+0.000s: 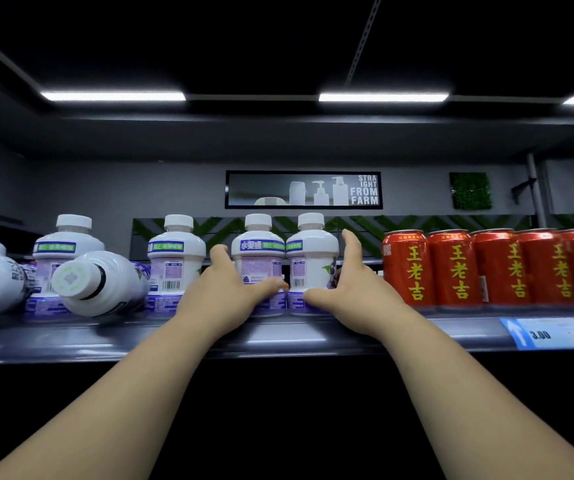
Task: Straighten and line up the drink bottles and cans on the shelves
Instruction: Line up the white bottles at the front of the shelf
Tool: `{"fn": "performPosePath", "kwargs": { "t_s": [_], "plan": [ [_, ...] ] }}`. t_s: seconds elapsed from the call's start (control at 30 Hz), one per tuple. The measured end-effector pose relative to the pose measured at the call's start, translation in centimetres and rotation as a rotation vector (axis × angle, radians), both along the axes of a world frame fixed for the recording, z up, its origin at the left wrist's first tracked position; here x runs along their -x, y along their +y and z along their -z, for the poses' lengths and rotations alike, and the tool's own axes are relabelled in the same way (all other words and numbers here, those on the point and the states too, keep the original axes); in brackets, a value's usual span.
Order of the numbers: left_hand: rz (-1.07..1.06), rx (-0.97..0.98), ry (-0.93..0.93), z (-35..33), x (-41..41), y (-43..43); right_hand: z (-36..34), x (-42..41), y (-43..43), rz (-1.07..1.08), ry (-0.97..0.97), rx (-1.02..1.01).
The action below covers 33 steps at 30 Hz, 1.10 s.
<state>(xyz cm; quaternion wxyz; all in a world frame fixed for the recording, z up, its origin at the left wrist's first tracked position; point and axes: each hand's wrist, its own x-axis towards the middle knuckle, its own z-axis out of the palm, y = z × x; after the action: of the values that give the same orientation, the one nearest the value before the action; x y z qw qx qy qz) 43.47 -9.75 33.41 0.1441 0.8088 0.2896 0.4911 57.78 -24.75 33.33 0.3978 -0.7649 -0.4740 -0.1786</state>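
Two bare forearms reached up from the bottom edge. The left hand (230, 289) wrapped the left side of the left bottle (257, 258), thumb across its label. The right hand (344, 282) curled round the right side of the right bottle (313, 258), thumb along its base. These two white bottles stood upright and touching, between the hands, near the front of the dark shelf (70, 341), which carried one blue price tag (552, 334). Seven white bottles showed in all: five upright, plus two fallen bottles (101, 284) lying on their sides further left. Right of the right hand stood five red cans (451, 268) in a row. Behind hung one sign (302, 190) reading "Straight from farm".
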Motion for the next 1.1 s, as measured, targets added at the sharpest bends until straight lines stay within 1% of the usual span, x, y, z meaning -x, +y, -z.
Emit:
{"fn": "performPosePath", "kwargs": {
  "t_s": [0.07,0.13,0.27,0.4,0.5,0.63,0.7,0.77,0.87,0.93,1.03,1.1],
  "plan": [
    [0.040,0.039,-0.026,-0.03,0.19,0.48,0.00,0.01,-0.02,0.022,-0.025,-0.028],
    [0.072,0.047,-0.014,0.03,0.27,0.45,-0.01,-0.02,0.07,0.027,-0.022,-0.035],
    [0.027,0.025,-0.010,0.04,0.12,0.16,-0.15,-0.35,-0.07,-0.022,0.036,-0.004],
    [0.087,0.048,-0.019,0.01,0.27,0.28,0.07,-0.23,0.10,0.015,-0.041,-0.022],
    [0.059,0.010,-0.004,0.10,0.12,0.09,0.15,-0.35,0.29,0.017,-0.048,0.013],
    [0.081,0.045,-0.008,-0.04,0.17,0.42,0.21,-0.52,0.31,0.039,-0.080,-0.007],
    [0.046,0.004,0.012,0.16,-0.02,0.16,0.29,-0.42,0.37,0.037,-0.096,-0.012],
    [-0.005,-0.022,-0.006,0.27,-0.11,0.19,0.27,-0.38,0.34,0.025,-0.093,0.000],
    [0.075,0.051,-0.048,0.12,0.30,0.83,0.18,-0.40,0.20,0.021,-0.087,0.005],
    [0.101,0.046,-0.018,0.18,0.29,0.74,0.18,-0.32,0.20,0.028,-0.091,0.006],
    [0.009,-0.016,0.029,0.28,-0.12,0.30,0.35,-0.18,0.38,0.071,-0.117,-0.023],
    [0.030,0.026,0.012,0.16,-0.07,0.66,0.48,-0.12,0.54,0.115,-0.144,-0.049]
  ]
}}
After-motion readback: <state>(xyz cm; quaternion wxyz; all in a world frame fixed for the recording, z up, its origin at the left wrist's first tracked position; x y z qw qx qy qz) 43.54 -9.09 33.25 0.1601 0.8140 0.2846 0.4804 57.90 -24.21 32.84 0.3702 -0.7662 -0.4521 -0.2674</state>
